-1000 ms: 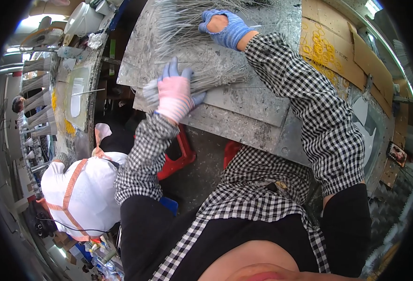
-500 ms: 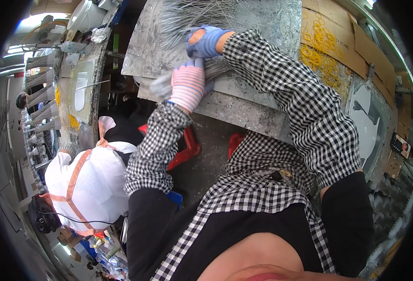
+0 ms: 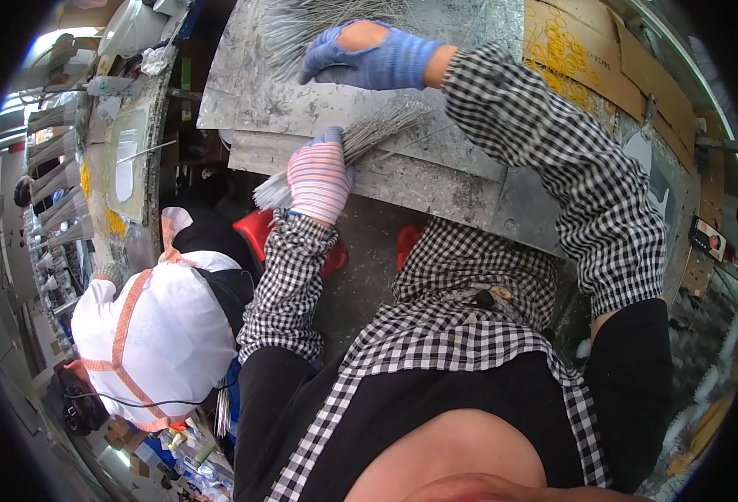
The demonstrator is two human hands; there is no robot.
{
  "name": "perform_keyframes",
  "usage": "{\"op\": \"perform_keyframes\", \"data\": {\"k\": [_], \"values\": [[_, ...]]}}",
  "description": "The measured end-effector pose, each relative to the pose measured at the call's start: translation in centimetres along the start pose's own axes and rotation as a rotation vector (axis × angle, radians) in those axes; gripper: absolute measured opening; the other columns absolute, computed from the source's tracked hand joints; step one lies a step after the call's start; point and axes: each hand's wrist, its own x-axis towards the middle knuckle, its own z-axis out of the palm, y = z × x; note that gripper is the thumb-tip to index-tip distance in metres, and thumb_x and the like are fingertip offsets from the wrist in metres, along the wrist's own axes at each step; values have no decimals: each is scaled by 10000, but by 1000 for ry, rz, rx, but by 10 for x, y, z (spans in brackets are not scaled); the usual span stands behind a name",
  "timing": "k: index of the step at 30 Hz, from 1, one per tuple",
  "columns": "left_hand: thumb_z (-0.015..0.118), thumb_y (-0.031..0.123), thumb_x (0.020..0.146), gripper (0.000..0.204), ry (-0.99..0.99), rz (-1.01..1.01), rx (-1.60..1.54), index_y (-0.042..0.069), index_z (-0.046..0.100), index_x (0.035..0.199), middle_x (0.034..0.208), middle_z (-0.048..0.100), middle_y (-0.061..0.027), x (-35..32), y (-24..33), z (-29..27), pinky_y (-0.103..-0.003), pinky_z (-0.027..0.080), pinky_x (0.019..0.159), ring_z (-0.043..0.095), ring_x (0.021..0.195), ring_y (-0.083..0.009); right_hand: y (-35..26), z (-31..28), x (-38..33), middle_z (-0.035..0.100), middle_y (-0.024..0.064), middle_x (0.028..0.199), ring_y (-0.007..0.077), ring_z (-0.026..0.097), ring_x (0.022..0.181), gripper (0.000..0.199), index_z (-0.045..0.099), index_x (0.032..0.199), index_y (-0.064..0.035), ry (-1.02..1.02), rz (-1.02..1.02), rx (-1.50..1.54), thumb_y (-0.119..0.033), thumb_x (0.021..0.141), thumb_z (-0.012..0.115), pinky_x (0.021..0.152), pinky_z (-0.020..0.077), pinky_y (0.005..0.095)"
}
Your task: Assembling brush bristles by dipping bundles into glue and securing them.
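My left hand (image 3: 321, 177), in a pink-and-blue striped glove, is closed around a bundle of thin grey wires (image 3: 381, 132) with thicker pale ends. The bundle lies slantwise at the near edge of the metal-topped table (image 3: 461, 188). Its pale ends stick out below left of my fist, and its thin ends fan out to the upper right. Above the tabletop, my right hand (image 3: 369, 57), in a blue glove that leaves a patch of skin bare, has its fingers stretched out to the left, with nothing seen in it. Just beyond it lies a larger pile of similar wires (image 3: 289, 38).
Yellow rubber bands (image 3: 563, 52) lie on cardboard (image 3: 628, 67) at the right. A phone (image 3: 707, 238) stands at the far right. To my left, a person in white (image 3: 164, 335) works at another bench (image 3: 147, 167). A red stool (image 3: 256, 230) is below the table.
My hands have come apart. The left has drawn the bundle nearer and down to the table's edge, while the right has let go and risen away from it.
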Motion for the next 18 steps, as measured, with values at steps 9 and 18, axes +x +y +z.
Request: {"op": "perform_keyframes", "data": {"k": [9, 18], "values": [[839, 214, 682, 719, 73, 35, -26, 44, 541, 1314, 1031, 697, -192, -12, -41, -9, -450, 531, 858, 669, 975, -371, -70, -21, -103, 594, 28, 826, 228, 624, 823, 48, 608, 926, -125, -115, -360, -420, -144, 882, 602, 733, 537, 381], [732, 84, 766, 542, -206, -302, -1035, -32, 585, 1274, 1098, 687, -151, -35, -56, -23, -336, 505, 894, 620, 982, -196, -59, 27, -121, 675, 88, 992, 286, 629, 1007, 271, 672, 1154, -120, -220, 242, 273, -195, 894, 663, 859, 524, 398]]}}
